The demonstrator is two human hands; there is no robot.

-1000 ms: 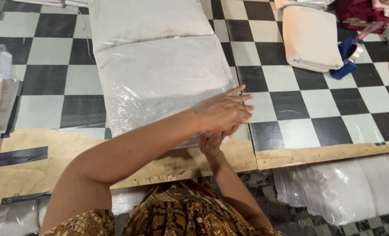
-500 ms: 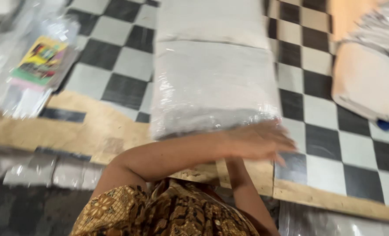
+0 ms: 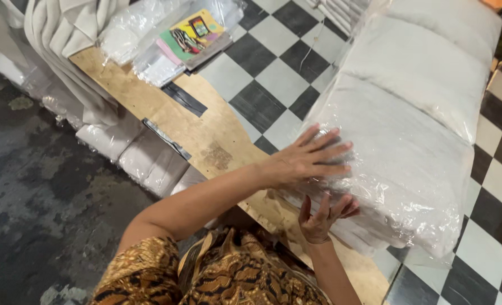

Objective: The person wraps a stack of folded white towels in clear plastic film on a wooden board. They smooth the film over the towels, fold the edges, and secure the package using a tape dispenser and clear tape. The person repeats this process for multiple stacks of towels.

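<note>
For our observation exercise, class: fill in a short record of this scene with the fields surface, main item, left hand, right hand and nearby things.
surface: black-and-white checkered tabletop with a bare wooden edge
main item: clear plastic bag of folded white cloth
left hand: left hand flat on the bag's near end, fingers spread
right hand: right hand open at the bag's near edge, just below
nearby things: colourful packets in plastic; hanging pale fabric
</note>
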